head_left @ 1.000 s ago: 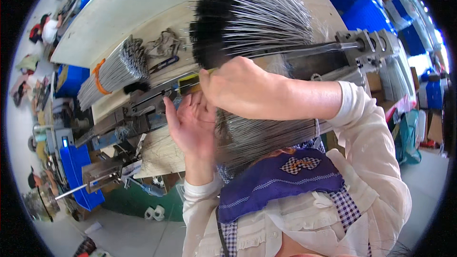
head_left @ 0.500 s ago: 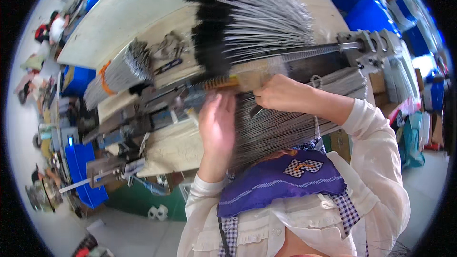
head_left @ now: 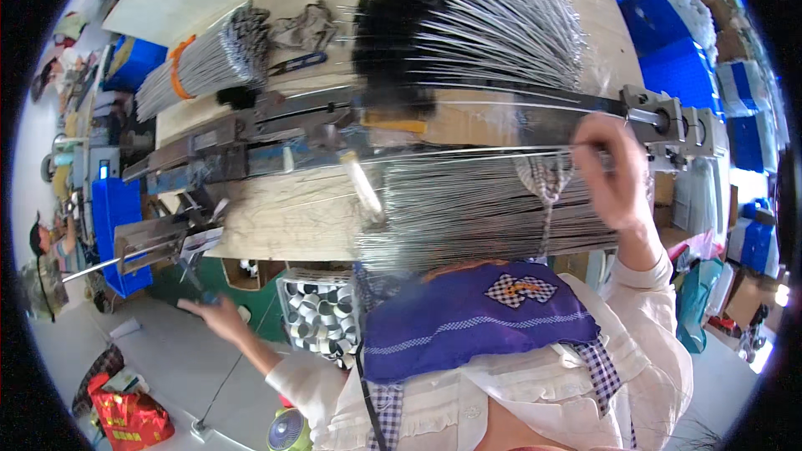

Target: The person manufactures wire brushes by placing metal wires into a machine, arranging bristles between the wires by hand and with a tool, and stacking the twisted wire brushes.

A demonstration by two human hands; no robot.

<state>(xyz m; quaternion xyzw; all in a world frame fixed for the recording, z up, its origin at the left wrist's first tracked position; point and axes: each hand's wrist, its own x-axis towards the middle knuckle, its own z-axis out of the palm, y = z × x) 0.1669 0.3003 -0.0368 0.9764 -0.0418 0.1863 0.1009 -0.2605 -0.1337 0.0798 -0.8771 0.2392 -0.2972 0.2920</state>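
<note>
Change, left hand: half a second ago it was up at the wires by the metal rail; now my left hand (head_left: 219, 315) has dropped off the worktop and hangs low, beyond its near edge, over the floor.
Change, right hand: it was over the middle of the bundle; now my right hand (head_left: 612, 174) sits at the right end of it, close to the grey clamp block (head_left: 668, 124).
Change, bundle: the flat layer of wires, earlier half hidden under both hands, now lies open to view.
Left fingers: spread loosely, palm down, holding nothing that I can see.
Right fingers: pinched narrow on a few thin wires at the top of the layer; the exact grip is partly hidden by the knuckles.
Wire bundle (head_left: 493, 205): many thin grey steel wires lying side by side, running left to right along the near edge of the worktop (head_left: 276, 225), just in front of the long metal rail (head_left: 468, 113).
Tie: a strip of patterned cloth (head_left: 547, 192) crosses the layer near my right hand.
Fanned wires (head_left: 476, 17): a second lot with black tips, spread out behind the rail toward the far edge.
Tied bundle (head_left: 200, 67): at the far left corner, bound with an orange band.
</note>
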